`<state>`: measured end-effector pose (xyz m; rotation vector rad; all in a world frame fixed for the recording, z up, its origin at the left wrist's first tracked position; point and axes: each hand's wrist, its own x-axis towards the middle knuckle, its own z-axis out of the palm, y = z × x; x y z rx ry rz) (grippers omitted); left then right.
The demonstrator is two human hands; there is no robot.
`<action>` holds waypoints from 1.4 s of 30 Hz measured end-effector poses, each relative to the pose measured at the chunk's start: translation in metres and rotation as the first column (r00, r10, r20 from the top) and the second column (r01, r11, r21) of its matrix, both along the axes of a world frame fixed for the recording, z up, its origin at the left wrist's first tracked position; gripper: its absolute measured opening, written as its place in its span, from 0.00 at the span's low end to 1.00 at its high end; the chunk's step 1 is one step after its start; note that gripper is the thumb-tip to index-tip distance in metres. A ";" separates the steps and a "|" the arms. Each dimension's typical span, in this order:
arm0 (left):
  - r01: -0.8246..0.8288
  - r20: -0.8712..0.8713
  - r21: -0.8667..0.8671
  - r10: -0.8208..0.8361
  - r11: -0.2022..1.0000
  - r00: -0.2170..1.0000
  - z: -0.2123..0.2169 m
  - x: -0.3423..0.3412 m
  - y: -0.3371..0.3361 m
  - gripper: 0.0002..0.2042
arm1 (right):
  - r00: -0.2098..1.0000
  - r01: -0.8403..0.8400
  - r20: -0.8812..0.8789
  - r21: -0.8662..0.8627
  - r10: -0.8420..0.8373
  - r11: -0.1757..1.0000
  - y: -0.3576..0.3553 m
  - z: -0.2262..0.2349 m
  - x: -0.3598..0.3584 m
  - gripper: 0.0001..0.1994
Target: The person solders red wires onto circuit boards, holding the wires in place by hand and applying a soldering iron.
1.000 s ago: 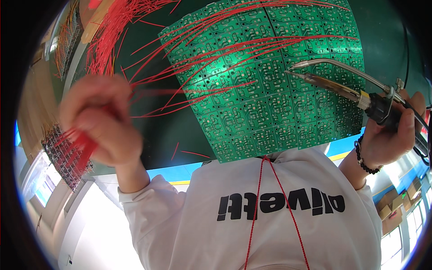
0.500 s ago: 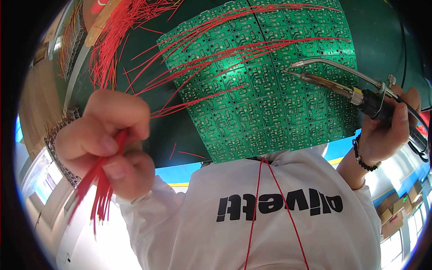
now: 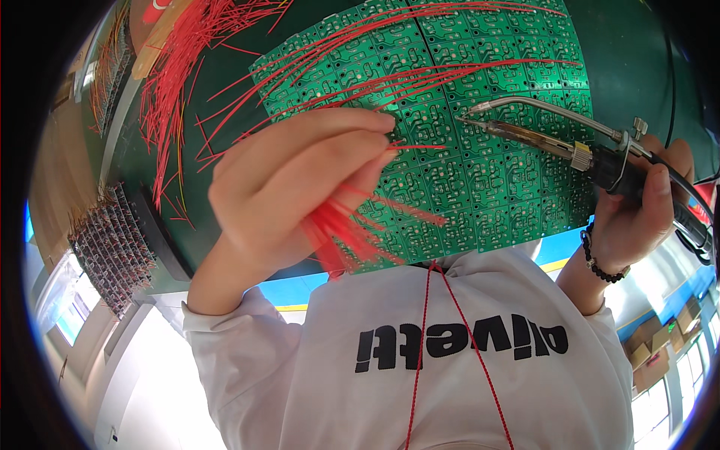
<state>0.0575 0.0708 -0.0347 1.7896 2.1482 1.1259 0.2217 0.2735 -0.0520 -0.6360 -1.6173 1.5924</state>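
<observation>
My left hand (image 3: 292,176) is closed over the left part of a green circuit board panel (image 3: 495,191). A bundle of red wires (image 3: 341,236) sticks out below its palm, blurred at the ends. Thumb and fingertips are pinched together at the board, where a single red wire (image 3: 420,147) runs out to the right from them. My right hand (image 3: 645,195) grips a soldering iron (image 3: 622,174) with a curved metal feed tube (image 3: 555,107) clamped to it. The iron's tip hovers over or touches the panel's middle; which, I cannot tell. More red wires (image 3: 450,71) lie in rows across the board.
A large heap of loose red wires (image 3: 176,82) covers the upper left of the dark green table (image 3: 630,60). At the left edge stands a dense block of small assembled boards (image 3: 116,247). A dark cable (image 3: 670,82) runs along the right side. Cardboard boxes (image 3: 652,360) sit at the lower right.
My left hand has moved right, from beside the board to over it, carrying the red wire bundle. The right hand and soldering iron have shifted only slightly left.
</observation>
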 end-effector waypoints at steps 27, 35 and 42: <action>-0.014 -0.203 0.117 0.037 0.993 0.978 -0.017 -0.005 0.001 0.07 | 0.996 0.056 0.070 -0.007 -0.055 0.998 -0.012 0.003 -0.008 0.10; -0.016 -0.224 0.080 0.034 0.997 0.974 -0.015 -0.005 -0.002 0.08 | 1.000 -0.017 0.023 -0.053 0.019 0.998 -0.014 -0.001 -0.010 0.10; -0.023 -0.224 0.105 0.046 0.994 0.974 -0.015 -0.004 0.000 0.08 | 0.998 -0.008 0.057 -0.072 0.012 0.997 -0.016 0.004 -0.012 0.10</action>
